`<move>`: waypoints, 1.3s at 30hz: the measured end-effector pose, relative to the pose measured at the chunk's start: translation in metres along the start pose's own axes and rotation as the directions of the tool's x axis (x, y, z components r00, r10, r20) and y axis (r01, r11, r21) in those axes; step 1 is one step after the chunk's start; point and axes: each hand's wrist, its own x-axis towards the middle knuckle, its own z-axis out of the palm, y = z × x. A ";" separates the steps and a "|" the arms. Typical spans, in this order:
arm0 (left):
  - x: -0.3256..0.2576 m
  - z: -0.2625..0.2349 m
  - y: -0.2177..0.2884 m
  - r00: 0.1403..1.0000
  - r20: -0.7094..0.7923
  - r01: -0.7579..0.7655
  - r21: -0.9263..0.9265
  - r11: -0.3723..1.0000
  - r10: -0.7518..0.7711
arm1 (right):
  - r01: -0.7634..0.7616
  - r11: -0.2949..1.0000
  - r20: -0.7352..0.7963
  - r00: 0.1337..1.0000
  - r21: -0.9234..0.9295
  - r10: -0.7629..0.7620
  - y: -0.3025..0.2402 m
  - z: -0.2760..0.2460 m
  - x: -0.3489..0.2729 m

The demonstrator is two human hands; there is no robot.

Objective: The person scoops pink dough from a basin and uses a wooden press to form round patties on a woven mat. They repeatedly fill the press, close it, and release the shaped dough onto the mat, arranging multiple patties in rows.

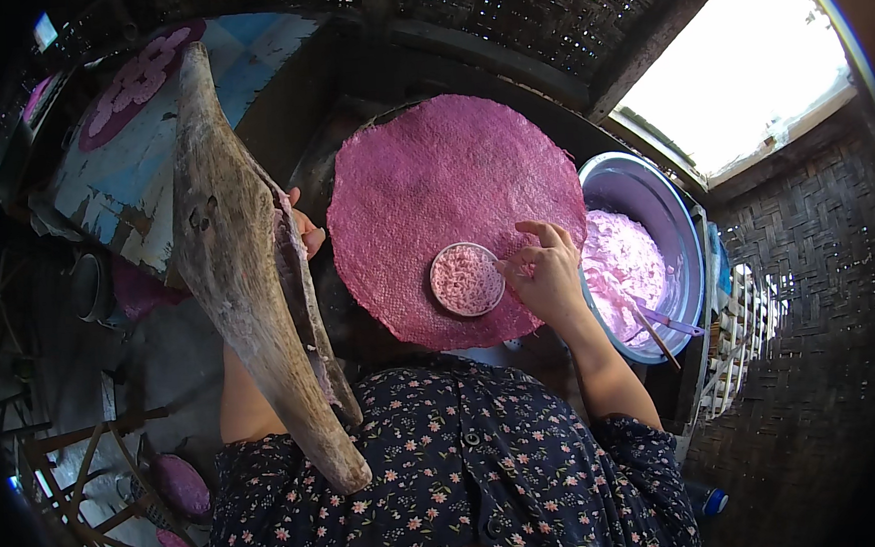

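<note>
In front of me lies a large round pink mat (433,194) with a woven-looking, coated surface. Near its front edge sits a small round white-rimmed mould (466,280) filled with lacy pink dough strands. My right hand (546,270) is closed, thumb and forefinger pinching the mould's right rim. A long, weathered forked piece of wood (224,216) slants across my left side, pink residue smeared along its split. Behind it, my left hand (307,233) shows only some curled fingers beside the mat. Whatever it grips is hidden by the wood.
To the right stands a grey-blue basin (684,248) of pink dough (622,267) with stick-like utensils. A worn blue table (133,207) at far left bears a disc with pink rounds (141,86). A wooden rack (80,496) stands lower left; a bright window (745,54) opens upper right.
</note>
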 end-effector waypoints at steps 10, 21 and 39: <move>-0.005 -0.001 -0.001 1.000 0.002 -0.018 0.009 1.000 0.018 | 0.136 0.988 -0.048 0.990 0.072 -0.133 -0.007 -0.012 0.010; -0.006 -0.005 -0.001 0.999 0.002 -0.035 0.019 0.999 0.035 | 0.162 0.986 -0.057 0.986 0.047 -0.160 -0.019 -0.019 0.027; -0.018 -0.008 0.011 0.997 0.015 -0.074 0.068 0.995 0.073 | 0.256 0.967 0.024 0.966 0.018 -0.256 -0.032 0.039 0.081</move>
